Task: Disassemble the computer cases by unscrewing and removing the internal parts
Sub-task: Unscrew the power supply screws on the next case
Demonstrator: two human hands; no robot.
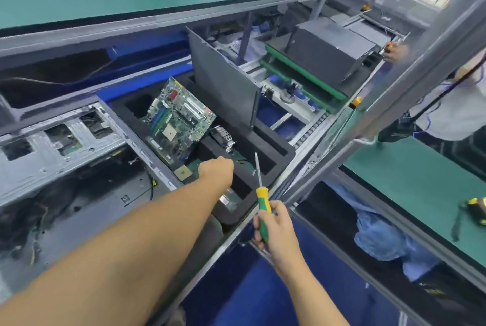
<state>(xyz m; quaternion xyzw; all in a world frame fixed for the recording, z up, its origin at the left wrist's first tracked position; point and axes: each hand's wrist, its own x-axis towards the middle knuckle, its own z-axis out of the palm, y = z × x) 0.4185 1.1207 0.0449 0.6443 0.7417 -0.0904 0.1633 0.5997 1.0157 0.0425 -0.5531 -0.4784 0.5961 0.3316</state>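
The motherboard [178, 120] is already out of the case [65, 146] at left and leans in the foam tray [281, 150] at mid-frame, a heatsink [223, 137] beside it. Cables lie in the case, so removal looks unfinished. The left hand [217, 167] reaches into the tray with its fingers hidden, so their grip cannot be told, while the right hand [273, 223] grips a screwdriver [263, 203].

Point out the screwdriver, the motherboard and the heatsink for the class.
screwdriver [263, 206]: head view, on its yellow-green handle.
motherboard [178, 121]: head view, on the board's middle.
heatsink [223, 137]: head view, on its metal fins.
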